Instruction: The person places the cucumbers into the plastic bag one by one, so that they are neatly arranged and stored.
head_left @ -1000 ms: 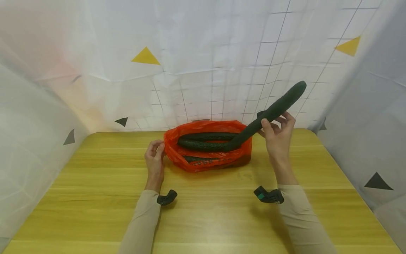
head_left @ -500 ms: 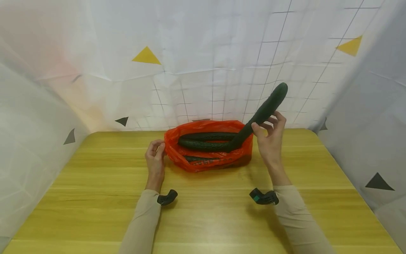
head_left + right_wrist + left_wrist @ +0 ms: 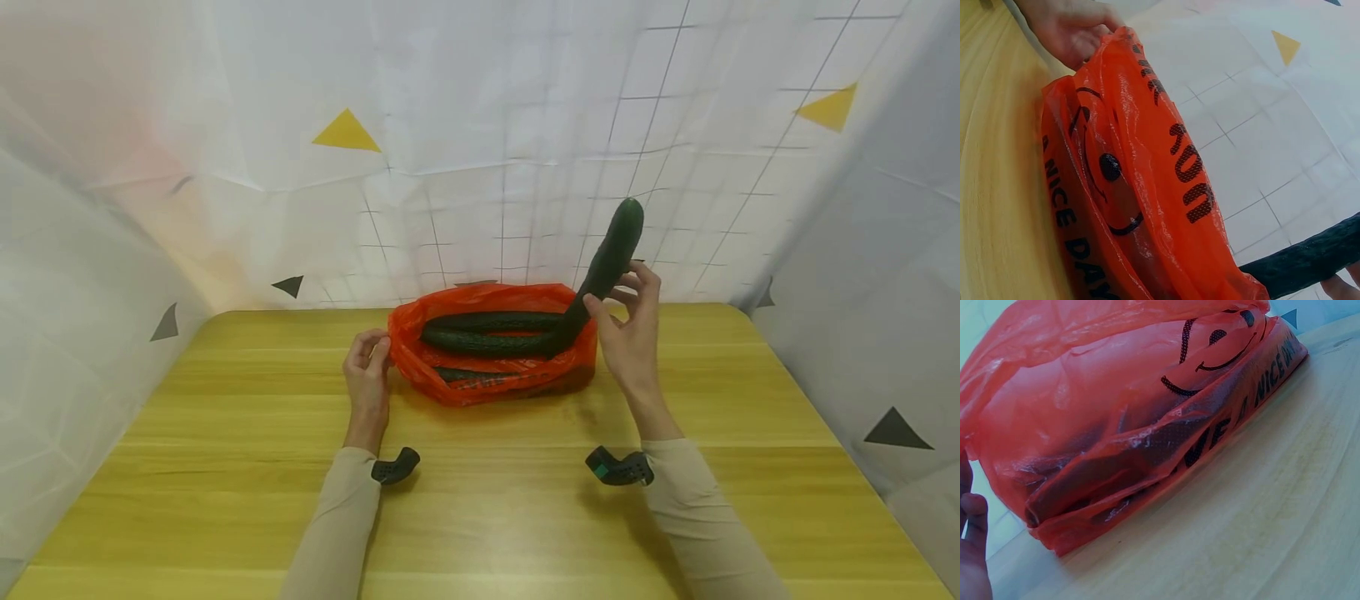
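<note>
A red plastic bag [image 3: 573,379] lies with its mouth open near the table's far edge. My left hand [image 3: 366,379] pinches the bag's left rim. Dark green cucumbers are inside: one at the back [image 3: 498,320], one in the middle [image 3: 480,342], and part of another [image 3: 461,375] near the front. My right hand [image 3: 632,329] holds a long cucumber [image 3: 617,242] by its middle, steeply tilted, its lower end inside the bag's right side. In the right wrist view, that cucumber [image 3: 1304,256] passes behind the bag's rim, and fingertips [image 3: 1340,289] touch it from below.
The wooden table [image 3: 480,508] spreads in front of the bag and to both sides. Behind it hangs a white sheet [image 3: 465,225] with grid lines and yellow triangles. Dark wrist cameras [image 3: 395,467] sit on both sleeves.
My right hand has moved left and the held cucumber has tipped more upright, its top end swinging left. The left hand and the bag look the same.
</note>
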The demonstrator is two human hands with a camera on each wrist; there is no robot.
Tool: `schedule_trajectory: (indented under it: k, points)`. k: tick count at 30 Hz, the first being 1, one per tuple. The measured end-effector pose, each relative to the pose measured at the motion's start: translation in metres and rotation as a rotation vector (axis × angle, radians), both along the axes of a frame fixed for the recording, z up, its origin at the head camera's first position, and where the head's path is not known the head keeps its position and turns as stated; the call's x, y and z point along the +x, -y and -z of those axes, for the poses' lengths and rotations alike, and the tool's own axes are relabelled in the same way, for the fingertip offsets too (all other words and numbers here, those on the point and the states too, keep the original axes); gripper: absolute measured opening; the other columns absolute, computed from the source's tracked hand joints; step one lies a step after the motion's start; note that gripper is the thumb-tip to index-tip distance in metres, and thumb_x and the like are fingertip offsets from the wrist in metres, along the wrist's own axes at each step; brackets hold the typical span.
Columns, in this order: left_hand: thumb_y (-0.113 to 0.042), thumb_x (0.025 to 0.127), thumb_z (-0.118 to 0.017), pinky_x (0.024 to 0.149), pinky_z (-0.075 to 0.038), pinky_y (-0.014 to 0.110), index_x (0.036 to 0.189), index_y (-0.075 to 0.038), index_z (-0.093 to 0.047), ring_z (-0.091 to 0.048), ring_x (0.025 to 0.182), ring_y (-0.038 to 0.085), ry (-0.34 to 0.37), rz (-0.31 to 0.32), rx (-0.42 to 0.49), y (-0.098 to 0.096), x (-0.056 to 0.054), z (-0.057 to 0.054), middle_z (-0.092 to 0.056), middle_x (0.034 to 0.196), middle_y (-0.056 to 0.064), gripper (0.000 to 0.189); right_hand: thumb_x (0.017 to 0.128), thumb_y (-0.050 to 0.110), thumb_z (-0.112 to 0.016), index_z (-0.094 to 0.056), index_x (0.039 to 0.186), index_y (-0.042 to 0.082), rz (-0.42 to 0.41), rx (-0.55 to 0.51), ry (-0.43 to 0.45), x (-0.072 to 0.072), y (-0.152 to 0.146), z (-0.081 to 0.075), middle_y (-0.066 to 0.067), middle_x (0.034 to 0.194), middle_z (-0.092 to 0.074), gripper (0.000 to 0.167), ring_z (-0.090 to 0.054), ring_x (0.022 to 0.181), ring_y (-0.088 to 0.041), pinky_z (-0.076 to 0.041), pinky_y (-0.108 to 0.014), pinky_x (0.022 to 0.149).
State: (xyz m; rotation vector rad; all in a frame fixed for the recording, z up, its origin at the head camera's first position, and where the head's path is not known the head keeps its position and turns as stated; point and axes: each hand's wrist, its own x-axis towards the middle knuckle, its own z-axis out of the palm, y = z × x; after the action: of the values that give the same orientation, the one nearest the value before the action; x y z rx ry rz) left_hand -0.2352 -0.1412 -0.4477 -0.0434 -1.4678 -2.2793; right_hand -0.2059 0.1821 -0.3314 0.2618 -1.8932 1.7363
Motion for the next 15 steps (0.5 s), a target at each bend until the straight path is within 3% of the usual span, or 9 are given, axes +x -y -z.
schedule_trajectory:
  k: [6, 15]
  points:
    - [-0.017, 0.089, -0.065, 0.069, -0.047, 0.024, 0.103, -0.002, -0.059, -0.059, 0.076, 0.012, 0.000, 0.000, 0.003, 0.000, 0.000, 0.000, -0.065, 0.093, -0.001, 0.021, 0.085, -0.001, -0.064, -0.038, 0.136, 0.014, -0.016, 0.054, -0.004, 0.002, 0.003, -0.001, 0.001, 0.118, -0.046, 0.058, -0.055, 0.104, -0.017, -0.053, -0.020, 0.083]
    - [-0.018, 0.089, -0.066, 0.068, -0.047, 0.023, 0.105, 0.001, -0.058, -0.059, 0.075, 0.012, 0.003, 0.003, 0.009, 0.001, 0.001, 0.000, -0.065, 0.092, -0.002, 0.026, 0.085, -0.003, -0.064, -0.042, 0.135, 0.005, 0.022, 0.190, -0.032, 0.009, 0.011, -0.005, -0.016, 0.122, -0.048, 0.056, -0.055, 0.106, -0.021, -0.050, -0.051, 0.090]
